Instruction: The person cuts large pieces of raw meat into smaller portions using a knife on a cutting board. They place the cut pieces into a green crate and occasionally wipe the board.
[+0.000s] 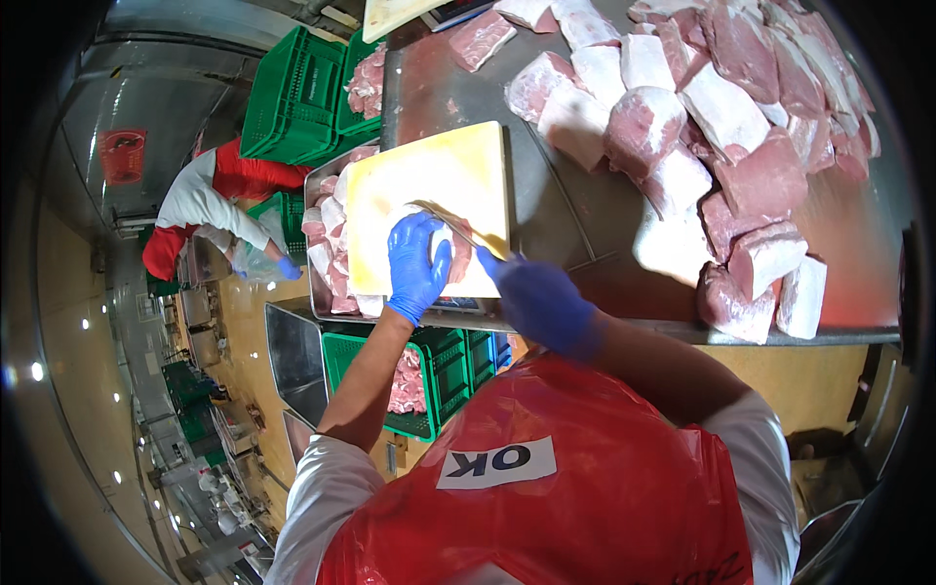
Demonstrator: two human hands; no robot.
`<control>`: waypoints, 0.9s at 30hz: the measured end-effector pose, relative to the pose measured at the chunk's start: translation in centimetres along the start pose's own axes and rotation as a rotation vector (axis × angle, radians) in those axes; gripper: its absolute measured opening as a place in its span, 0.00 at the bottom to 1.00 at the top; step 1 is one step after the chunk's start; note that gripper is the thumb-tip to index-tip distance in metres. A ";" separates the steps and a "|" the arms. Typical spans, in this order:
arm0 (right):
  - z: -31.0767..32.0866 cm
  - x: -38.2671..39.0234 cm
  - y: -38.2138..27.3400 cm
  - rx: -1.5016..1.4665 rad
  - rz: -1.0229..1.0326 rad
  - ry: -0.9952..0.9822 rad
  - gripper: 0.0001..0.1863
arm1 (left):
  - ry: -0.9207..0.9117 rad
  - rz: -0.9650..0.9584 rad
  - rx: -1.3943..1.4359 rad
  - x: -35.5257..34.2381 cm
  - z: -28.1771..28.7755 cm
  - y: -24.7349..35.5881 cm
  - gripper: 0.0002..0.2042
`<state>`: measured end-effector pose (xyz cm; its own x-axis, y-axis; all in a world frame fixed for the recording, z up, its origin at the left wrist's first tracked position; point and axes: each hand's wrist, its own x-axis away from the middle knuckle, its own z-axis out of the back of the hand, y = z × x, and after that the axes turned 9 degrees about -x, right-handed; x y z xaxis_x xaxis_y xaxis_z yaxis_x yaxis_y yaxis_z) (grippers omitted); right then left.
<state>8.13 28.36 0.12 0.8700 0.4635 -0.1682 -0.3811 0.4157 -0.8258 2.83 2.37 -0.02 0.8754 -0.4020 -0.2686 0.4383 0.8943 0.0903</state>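
A yellow-white cutting board point(390, 180) lies near the left end of the metal table. On it rests a piece of raw meat point(459, 258), pink with a pale fat side. My left hand point(417, 271), in a blue glove, grips that piece from its left side and partly covers it. In my right hand point(544, 300), also gloved in blue, is a knife point(454, 225); most of its handle is hidden in the fist. The blade slants up and left across the meat, and I cannot tell how deep it sits.
A large heap of meat pieces point(746, 127) covers the right of the metal table point(556, 224). More pieces fill a metal tray point(314, 278) left of the board. Green crates point(444, 375) stand below and at the far left point(292, 93). Another person point(210, 195) bends over at the left.
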 end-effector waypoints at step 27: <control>6.8 5.7 -0.5 0.293 -0.132 -0.052 0.36 | 0.308 0.289 0.183 0.6 1.2 0.9 0.07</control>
<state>11.10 36.12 3.25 0.9038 0.4264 -0.0360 -0.3462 0.6791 -0.6473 4.02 2.73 1.02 0.8779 -0.0392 -0.4773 0.2380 0.9005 0.3639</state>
